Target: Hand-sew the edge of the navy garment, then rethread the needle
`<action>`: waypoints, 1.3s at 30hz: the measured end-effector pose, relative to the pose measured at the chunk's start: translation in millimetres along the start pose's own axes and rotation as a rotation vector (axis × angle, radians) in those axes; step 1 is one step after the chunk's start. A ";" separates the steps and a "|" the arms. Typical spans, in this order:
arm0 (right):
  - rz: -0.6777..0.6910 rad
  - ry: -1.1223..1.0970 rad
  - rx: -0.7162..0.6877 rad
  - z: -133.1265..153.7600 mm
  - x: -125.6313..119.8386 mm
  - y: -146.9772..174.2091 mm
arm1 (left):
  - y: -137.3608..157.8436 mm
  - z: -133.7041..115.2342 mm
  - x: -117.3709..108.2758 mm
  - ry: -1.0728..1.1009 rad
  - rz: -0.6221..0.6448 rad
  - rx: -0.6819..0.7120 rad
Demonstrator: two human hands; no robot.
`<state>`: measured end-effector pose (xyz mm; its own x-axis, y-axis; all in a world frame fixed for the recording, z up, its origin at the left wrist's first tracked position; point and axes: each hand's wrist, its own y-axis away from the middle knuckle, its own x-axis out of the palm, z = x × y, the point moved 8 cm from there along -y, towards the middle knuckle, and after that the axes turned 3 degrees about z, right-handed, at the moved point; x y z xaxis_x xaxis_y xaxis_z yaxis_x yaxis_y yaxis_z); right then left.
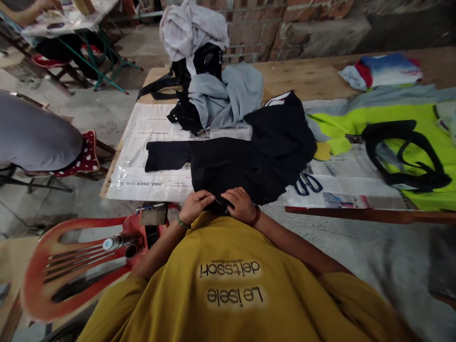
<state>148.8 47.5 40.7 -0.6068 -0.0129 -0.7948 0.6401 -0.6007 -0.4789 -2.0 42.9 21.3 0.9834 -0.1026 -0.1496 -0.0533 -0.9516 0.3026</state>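
Observation:
A dark navy garment (228, 164) lies over the table's front edge, one sleeve stretched to the left. At its near edge, close to my body, my left hand (195, 206) is closed in a pinch. A thin pale sliver that looks like a sewing needle (217, 201) sticks out from its fingertips towards the cloth. My right hand (241, 204) is closed on the edge of the dark garment, its fingers curled over the fabric. The two hands are a small gap apart, with a fold of black cloth between them.
Newspaper under clear plastic (135, 156) covers the table. Behind lie a grey cloth (228, 95) and a white bundle (192, 33). Scissors (308, 184) and a yellow-green garment (420, 142) are to the right. A red plastic chair (42, 266) stands left; seated people are beyond.

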 end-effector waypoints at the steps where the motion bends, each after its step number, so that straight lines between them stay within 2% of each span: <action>1: 0.007 -0.017 -0.007 1.4 0.2 -0.6 | 0.5 -1.5 -1.9 -0.007 -0.022 0.013; 7: 0.018 -0.087 -0.084 8.2 2.9 -2.6 | 0.6 -7.0 -4.0 -0.063 -0.081 0.074; 12: 0.057 -0.083 -0.125 9.2 6.8 -0.3 | 0.8 -13.8 -15.6 -0.095 -0.188 0.152; 15: 0.063 -0.084 -0.144 9.7 8.3 1.4 | -1.0 -18.3 -21.4 -0.092 -0.208 0.167; 18: 0.033 -0.062 -0.140 8.7 7.0 1.9 | -3.3 -15.7 -20.4 -0.039 -0.170 0.131; 21: 0.003 -0.051 -0.147 9.1 4.2 2.3 | -3.8 -5.7 -11.3 -0.009 -0.065 0.096; 23: 0.006 -0.061 -0.145 9.0 3.3 2.6 | -2.4 -4.1 -0.6 -0.095 0.053 0.170; 25: 0.020 -0.074 -0.127 7.8 3.4 2.9 | 1.1 -6.6 10.4 -0.215 0.161 0.304; 28: 0.016 -0.093 -0.107 6.8 3.0 3.3 | 4.3 -7.7 20.8 -0.329 0.248 0.421; 36: 0.000 -0.104 -0.097 8.2 1.8 3.8 | 3.7 -8.6 23.8 -0.414 0.245 0.425; 39: -0.019 -0.162 -0.105 10.8 -4.1 2.1 | 7.1 -13.1 18.5 -0.524 0.212 0.456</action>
<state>147.6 37.7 47.0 -0.6816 -0.1357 -0.7190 0.6685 -0.5152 -0.5364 18.1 38.1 33.1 0.7376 -0.3148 -0.5973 -0.4130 -0.9102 -0.0303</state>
